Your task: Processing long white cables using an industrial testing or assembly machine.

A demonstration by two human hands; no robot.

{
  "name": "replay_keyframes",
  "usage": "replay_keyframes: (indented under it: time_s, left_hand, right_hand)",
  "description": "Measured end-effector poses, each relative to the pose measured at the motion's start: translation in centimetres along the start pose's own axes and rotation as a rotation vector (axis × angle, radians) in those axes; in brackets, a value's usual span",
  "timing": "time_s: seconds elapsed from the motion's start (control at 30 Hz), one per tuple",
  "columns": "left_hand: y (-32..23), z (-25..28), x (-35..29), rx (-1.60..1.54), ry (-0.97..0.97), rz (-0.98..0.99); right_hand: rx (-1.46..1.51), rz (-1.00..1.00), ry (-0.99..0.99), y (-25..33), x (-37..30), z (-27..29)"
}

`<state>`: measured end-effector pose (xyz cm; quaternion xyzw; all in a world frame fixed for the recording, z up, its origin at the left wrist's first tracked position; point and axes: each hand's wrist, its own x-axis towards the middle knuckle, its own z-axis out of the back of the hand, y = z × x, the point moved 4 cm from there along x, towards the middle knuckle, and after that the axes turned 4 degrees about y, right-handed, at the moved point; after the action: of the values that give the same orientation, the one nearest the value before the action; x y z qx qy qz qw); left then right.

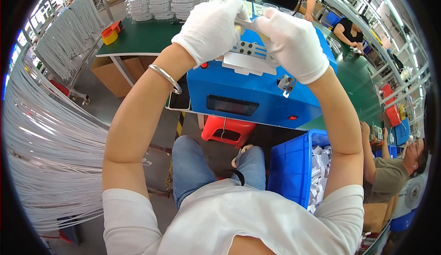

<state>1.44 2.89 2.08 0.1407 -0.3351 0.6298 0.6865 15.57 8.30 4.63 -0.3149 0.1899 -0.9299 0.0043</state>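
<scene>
My left hand [209, 29] and my right hand [294, 43], both in white gloves, are raised above the front top edge of a blue machine [255, 87]. Their fingers are closed and nearly meet. A small pale piece shows between the fingertips, but the gloves hide most of it and I cannot tell its kind. Just below the hands, a metal bracket with screws [248, 49] is fixed to the machine. White flat pieces [250, 64] jut out beneath that bracket. A dark display window [232, 105] faces me on the machine's front.
To the right of my legs stands a blue bin [289, 170] of white pieces. Stacked clear trays [165, 2] and a tape dispenser [110, 33] sit on the green table [142, 39]. White cables [55, 149] hang at left. A red stool [227, 128] is underneath. Co-workers sit beyond and at right.
</scene>
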Motion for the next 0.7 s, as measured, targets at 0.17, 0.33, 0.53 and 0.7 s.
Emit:
replay_keyframes:
  time_s: [0.17,0.33,0.53,0.7]
  left_hand:
    - [0.1,0.1,-0.2,0.023,-0.116,-0.108]
    - [-0.5,1.3,-1.1,0.06,-0.138,-0.093]
    - [1.5,-2.3,-7.4,-0.987,-0.178,0.376]
    - [0.9,-2.0,-7.8,-0.485,-0.439,0.15]
  right_hand:
    - [0.722,-0.411,0.136,-3.2,0.4,-1.9]
    - [0.845,-0.586,0.368,-3.6,0.5,-3.4]
    - [1.356,-0.669,0.104,-4.5,-2.4,-3.0]
    - [1.109,-0.682,0.328,-4.2,-1.0,-4.1]
